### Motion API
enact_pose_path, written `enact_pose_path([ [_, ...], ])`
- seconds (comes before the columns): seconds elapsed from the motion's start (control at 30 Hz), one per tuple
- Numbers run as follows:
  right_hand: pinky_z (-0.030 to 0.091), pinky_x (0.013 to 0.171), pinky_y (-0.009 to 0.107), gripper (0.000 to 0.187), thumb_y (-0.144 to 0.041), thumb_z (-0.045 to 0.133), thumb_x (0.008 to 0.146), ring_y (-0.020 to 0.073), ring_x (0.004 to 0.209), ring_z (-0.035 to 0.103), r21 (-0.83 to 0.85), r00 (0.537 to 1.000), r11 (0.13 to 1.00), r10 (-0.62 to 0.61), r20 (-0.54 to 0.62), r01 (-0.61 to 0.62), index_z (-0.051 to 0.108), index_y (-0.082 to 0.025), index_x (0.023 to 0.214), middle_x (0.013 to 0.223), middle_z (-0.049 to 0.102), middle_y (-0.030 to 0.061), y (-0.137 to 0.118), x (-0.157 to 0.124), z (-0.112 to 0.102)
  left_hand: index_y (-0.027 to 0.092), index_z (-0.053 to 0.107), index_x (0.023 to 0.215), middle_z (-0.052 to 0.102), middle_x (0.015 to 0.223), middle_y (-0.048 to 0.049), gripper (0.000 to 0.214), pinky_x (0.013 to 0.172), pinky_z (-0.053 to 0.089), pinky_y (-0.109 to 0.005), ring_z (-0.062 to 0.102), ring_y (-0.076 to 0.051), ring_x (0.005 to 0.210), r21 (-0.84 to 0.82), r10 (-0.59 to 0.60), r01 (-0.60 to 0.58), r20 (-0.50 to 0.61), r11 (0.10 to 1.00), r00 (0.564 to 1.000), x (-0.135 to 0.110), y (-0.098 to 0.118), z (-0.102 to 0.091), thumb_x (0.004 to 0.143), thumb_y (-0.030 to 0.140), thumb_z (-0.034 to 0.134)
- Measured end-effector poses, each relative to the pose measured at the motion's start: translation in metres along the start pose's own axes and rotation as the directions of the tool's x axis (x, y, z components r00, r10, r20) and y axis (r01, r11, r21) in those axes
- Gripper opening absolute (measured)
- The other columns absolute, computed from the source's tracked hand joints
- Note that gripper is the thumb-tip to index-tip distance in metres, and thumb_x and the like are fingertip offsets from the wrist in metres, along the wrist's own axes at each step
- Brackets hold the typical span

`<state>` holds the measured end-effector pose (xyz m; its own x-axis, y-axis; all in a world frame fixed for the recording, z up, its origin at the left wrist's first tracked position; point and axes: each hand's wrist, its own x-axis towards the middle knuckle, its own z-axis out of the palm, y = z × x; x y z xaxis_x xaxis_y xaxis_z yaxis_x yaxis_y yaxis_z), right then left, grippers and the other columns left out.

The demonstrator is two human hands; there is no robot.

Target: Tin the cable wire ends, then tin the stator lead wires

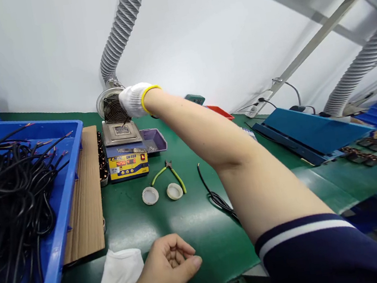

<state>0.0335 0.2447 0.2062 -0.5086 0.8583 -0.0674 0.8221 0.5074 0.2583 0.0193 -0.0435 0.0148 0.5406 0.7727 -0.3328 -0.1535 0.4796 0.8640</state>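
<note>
My right hand (pixel 134 100), in a white glove with a yellow cuff, reaches far forward over the solder pot (pixel 121 132). Its fingers are closed on a thin wire end dipped at the pot's square bath. The pot sits on a blue and yellow controller (pixel 128 162) with a red digital readout. A round fume intake (pixel 112 108) on a grey ribbed hose (pixel 121 26) stands just behind the pot. My bare left hand (pixel 168 267) rests near the table's front edge, fingers loosely curled with nothing in them, beside a white glove (pixel 118 277) lying on the mat.
A blue bin (pixel 65 197) full of black cables stands at the left, next to a wooden board (pixel 85 199). Yellow-handled cutters (pixel 169 170), two white round caps (pixel 150 195), a small purple tray (pixel 154 139) and a loose black cable (pixel 218 198) lie on the green mat. Blue trays (pixel 311 132) are at the right.
</note>
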Motion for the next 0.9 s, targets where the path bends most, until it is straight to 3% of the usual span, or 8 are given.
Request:
enact_pose_path([
  [0.1, 0.049, 0.084, 0.039, 0.016, -0.014, 0.055, 0.079, 0.0228, 0.092, 0.064, 0.026, 1.000, 0.999, 0.026, -0.010, -0.026, 0.065, -0.004, 0.087, 0.079, 0.063, 0.0064, 0.013, -0.040, -0.029, 0.015, 0.058, 0.082, 0.050, 0.064, 0.0027, 0.044, 0.055, 0.035, -0.023, 0.043, -0.008, 0.057, -0.031, 0.021, -0.022, -0.035, 0.999, 0.999, 0.001, 0.001, 0.000, 0.061, 0.050, 0.074],
  [0.2, 0.054, 0.067, 0.032, 0.020, -0.023, 0.054, 0.082, 0.0119, 0.064, 0.063, 0.325, 0.993, 0.945, -0.004, -0.122, 0.044, 0.066, -0.011, 0.091, 0.072, 0.063, 0.0018, 0.028, -0.082, -0.047, 0.013, 0.062, 0.085, 0.057, 0.068, -0.0009, 0.047, 0.056, 0.039, -0.024, 0.048, -0.009, 0.058, -0.056, 0.047, -0.051, -0.077, 0.997, 0.996, 0.002, 0.006, 0.001, 0.060, 0.052, 0.074],
  [0.27, 0.048, 0.059, 0.020, 0.025, -0.027, 0.047, 0.086, 0.0046, 0.055, 0.057, 0.602, 0.972, 0.789, 0.022, -0.232, 0.126, 0.065, -0.011, 0.095, 0.072, 0.063, -0.0011, 0.031, -0.112, -0.049, 0.012, 0.065, 0.091, 0.064, 0.076, -0.0063, 0.051, 0.054, 0.041, -0.025, 0.051, -0.010, 0.056, -0.066, 0.072, -0.080, -0.119, 0.995, 0.990, 0.002, 0.010, 0.001, 0.063, 0.053, 0.072],
  [0.37, 0.033, 0.048, 0.012, 0.035, -0.029, 0.031, 0.091, -0.0022, 0.050, 0.050, 0.863, 0.938, 0.485, 0.213, -0.275, 0.143, 0.060, -0.011, 0.096, 0.075, 0.062, -0.0034, 0.026, -0.158, -0.039, 0.014, 0.065, 0.106, 0.067, 0.100, -0.0143, 0.051, 0.052, 0.043, -0.025, 0.054, -0.010, 0.056, -0.131, 0.141, -0.171, -0.212, 0.977, 0.967, 0.000, 0.017, 0.000, 0.071, 0.051, 0.066],
  [0.57, 0.022, 0.035, 0.012, 0.025, -0.036, 0.034, 0.092, -0.0004, 0.038, 0.020, 0.979, 0.839, -0.119, 0.539, -0.074, 0.163, 0.055, -0.022, 0.096, 0.071, 0.052, -0.0049, 0.009, -0.248, 0.020, 0.026, 0.058, 0.120, 0.047, 0.137, -0.0120, 0.038, 0.052, 0.044, -0.024, 0.058, -0.012, 0.068, -0.346, 0.286, -0.367, -0.264, 0.864, 0.921, -0.006, 0.026, -0.003, 0.083, 0.036, 0.058],
  [0.73, 0.021, 0.033, 0.011, 0.016, -0.033, 0.053, 0.084, -0.0013, 0.036, 0.014, 0.693, 0.788, -0.657, 0.579, 0.211, 0.297, 0.055, -0.018, 0.090, 0.062, 0.043, -0.0073, -0.015, -0.303, 0.095, 0.025, 0.059, 0.116, 0.052, 0.132, -0.0115, 0.034, 0.047, 0.042, -0.021, 0.054, -0.008, 0.060, -0.364, 0.320, -0.464, -0.390, 0.807, 0.863, -0.003, 0.029, -0.003, 0.082, 0.030, 0.059],
  [0.8, 0.021, 0.032, 0.010, 0.020, -0.030, 0.063, 0.078, -0.0023, 0.036, 0.015, 0.567, 0.752, -0.772, 0.549, 0.365, 0.288, 0.056, -0.017, 0.090, 0.062, 0.044, -0.0080, -0.025, -0.320, 0.127, 0.022, 0.062, 0.111, 0.063, 0.115, -0.0109, 0.033, 0.046, 0.041, -0.021, 0.052, -0.008, 0.057, -0.356, 0.306, -0.498, -0.476, 0.790, 0.825, 0.001, 0.028, -0.004, 0.079, 0.030, 0.063],
  [0.9, 0.029, 0.035, 0.010, 0.026, -0.030, 0.069, 0.071, -0.0020, 0.037, 0.027, 0.540, 0.672, -0.803, 0.547, 0.499, 0.253, 0.057, -0.016, 0.091, 0.064, 0.049, -0.0069, -0.033, -0.342, 0.174, 0.016, 0.068, 0.096, 0.068, 0.084, -0.0071, 0.028, 0.046, 0.041, -0.019, 0.051, -0.009, 0.055, -0.327, 0.297, -0.521, -0.539, 0.788, 0.788, 0.006, 0.024, -0.005, 0.073, 0.032, 0.069],
])
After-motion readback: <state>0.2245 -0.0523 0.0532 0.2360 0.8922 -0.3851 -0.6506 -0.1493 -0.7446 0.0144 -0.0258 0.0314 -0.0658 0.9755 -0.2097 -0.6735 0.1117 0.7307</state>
